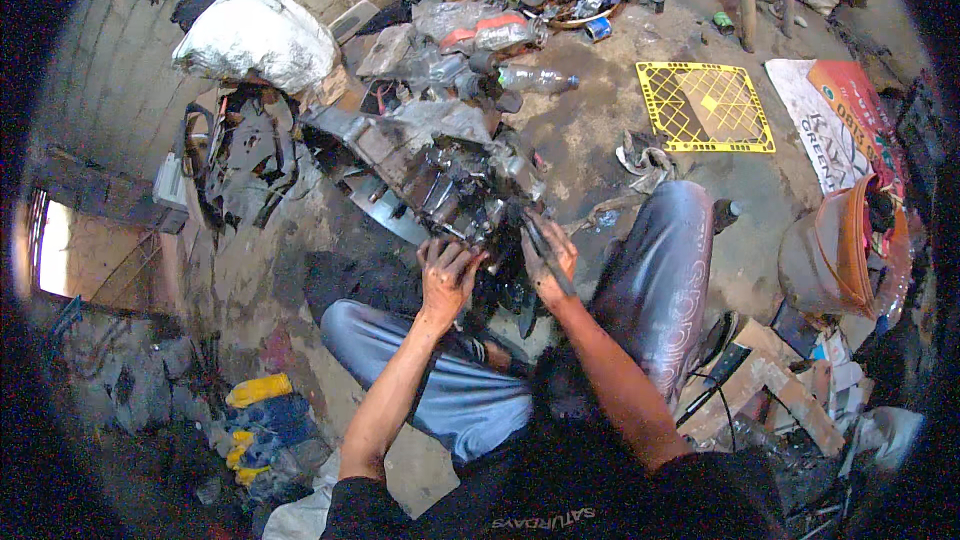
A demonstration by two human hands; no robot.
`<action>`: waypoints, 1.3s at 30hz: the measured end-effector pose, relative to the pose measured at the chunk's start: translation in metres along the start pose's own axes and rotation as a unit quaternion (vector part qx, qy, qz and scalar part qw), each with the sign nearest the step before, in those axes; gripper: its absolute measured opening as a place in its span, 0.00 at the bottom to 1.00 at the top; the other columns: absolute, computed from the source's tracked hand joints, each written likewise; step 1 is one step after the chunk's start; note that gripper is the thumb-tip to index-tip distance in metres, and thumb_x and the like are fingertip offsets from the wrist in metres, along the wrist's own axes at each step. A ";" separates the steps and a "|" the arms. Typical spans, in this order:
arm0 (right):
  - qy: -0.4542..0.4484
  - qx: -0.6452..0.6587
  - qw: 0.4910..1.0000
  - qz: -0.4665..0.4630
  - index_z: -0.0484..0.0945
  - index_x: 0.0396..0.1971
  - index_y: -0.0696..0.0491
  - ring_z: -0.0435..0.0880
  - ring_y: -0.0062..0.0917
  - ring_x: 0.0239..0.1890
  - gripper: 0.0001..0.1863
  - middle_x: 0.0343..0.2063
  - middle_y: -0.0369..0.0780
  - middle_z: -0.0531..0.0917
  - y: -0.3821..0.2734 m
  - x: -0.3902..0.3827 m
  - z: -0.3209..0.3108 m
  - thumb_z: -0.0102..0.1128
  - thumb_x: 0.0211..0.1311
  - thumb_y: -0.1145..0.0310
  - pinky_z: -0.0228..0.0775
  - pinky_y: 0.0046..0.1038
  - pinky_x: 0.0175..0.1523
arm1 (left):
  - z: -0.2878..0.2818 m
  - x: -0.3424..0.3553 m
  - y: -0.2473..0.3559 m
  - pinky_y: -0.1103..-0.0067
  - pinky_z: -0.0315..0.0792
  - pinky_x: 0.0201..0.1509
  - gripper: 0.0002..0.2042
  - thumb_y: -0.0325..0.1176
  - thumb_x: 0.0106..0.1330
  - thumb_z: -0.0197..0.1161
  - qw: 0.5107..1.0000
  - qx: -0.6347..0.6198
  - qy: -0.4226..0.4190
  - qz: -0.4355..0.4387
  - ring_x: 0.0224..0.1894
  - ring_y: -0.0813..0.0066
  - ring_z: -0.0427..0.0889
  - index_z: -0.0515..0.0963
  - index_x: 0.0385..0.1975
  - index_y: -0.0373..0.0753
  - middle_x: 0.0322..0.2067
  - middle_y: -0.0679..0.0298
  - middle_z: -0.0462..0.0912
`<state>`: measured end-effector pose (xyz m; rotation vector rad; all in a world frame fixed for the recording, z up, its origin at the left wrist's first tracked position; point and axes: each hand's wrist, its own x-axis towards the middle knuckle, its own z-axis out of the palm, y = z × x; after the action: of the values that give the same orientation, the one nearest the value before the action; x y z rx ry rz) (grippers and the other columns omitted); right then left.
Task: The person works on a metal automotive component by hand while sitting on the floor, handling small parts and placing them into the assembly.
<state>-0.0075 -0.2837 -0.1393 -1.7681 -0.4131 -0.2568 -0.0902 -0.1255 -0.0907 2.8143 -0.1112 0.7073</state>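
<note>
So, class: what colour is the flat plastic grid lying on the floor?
Yellow grid, clearest in the head view.

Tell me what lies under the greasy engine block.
The engine block rests on the stained concrete floor, a pale flat sheet poking out beneath it. Whatever else sits underneath is covered.

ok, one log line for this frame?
left hand: gripping greasy grey metal engine block | right hand: holding dark slim tool against it | seated on stained concrete floor
</note>
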 end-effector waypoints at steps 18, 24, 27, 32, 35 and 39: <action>-0.002 -0.062 0.990 -0.124 0.80 0.38 0.60 0.83 0.37 0.39 0.11 0.37 0.45 0.82 0.047 -0.009 0.009 0.62 0.53 0.77 0.75 0.30 0.46 | 0.002 0.008 0.008 0.68 0.66 0.44 0.06 0.30 0.51 0.68 0.998 -0.015 0.053 0.009 0.39 0.62 0.76 0.77 0.26 0.40 0.28 0.64 0.76; -0.045 -0.023 0.997 -0.063 0.79 0.43 0.57 0.81 0.42 0.42 0.15 0.40 0.46 0.82 0.004 0.014 0.001 0.61 0.54 0.72 0.72 0.38 0.50 | -0.003 -0.001 -0.006 0.66 0.65 0.50 0.08 0.33 0.54 0.66 1.000 -0.005 0.029 0.010 0.46 0.61 0.76 0.79 0.32 0.40 0.36 0.61 0.78; -0.037 -0.068 0.989 -0.126 0.79 0.42 0.58 0.82 0.40 0.39 0.15 0.42 0.46 0.82 0.020 0.022 -0.004 0.62 0.52 0.75 0.74 0.36 0.46 | 0.005 0.000 -0.001 0.62 0.63 0.57 0.14 0.35 0.55 0.67 0.999 -0.039 -0.004 -0.017 0.51 0.56 0.74 0.77 0.41 0.40 0.45 0.58 0.76; -0.058 -0.053 0.996 -0.041 0.80 0.41 0.59 0.83 0.41 0.39 0.14 0.39 0.47 0.83 0.012 0.002 -0.008 0.60 0.53 0.75 0.75 0.34 0.46 | -0.001 0.003 -0.007 0.59 0.58 0.63 0.24 0.37 0.55 0.68 0.999 -0.045 -0.003 -0.017 0.59 0.54 0.69 0.71 0.52 0.41 0.56 0.53 0.70; 0.003 -0.035 0.992 -0.124 0.80 0.41 0.58 0.83 0.41 0.39 0.13 0.37 0.47 0.83 -0.006 0.035 -0.008 0.60 0.54 0.74 0.75 0.33 0.45 | 0.002 0.003 -0.001 0.58 0.53 0.66 0.27 0.39 0.56 0.67 0.999 -0.029 -0.031 -0.014 0.62 0.55 0.65 0.69 0.56 0.41 0.58 0.54 0.68; -0.066 -0.118 0.991 0.004 0.80 0.40 0.58 0.82 0.40 0.41 0.12 0.39 0.44 0.83 0.020 0.000 -0.006 0.60 0.55 0.73 0.74 0.35 0.48 | 0.003 0.012 -0.005 0.57 0.50 0.67 0.27 0.41 0.57 0.65 0.996 -0.008 -0.091 -0.011 0.64 0.56 0.61 0.69 0.57 0.41 0.59 0.56 0.68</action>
<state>0.0011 -0.2933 -0.1559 -2.0261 -0.4862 -0.1907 -0.0780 -0.1214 -0.0884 2.8546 -0.1170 0.4410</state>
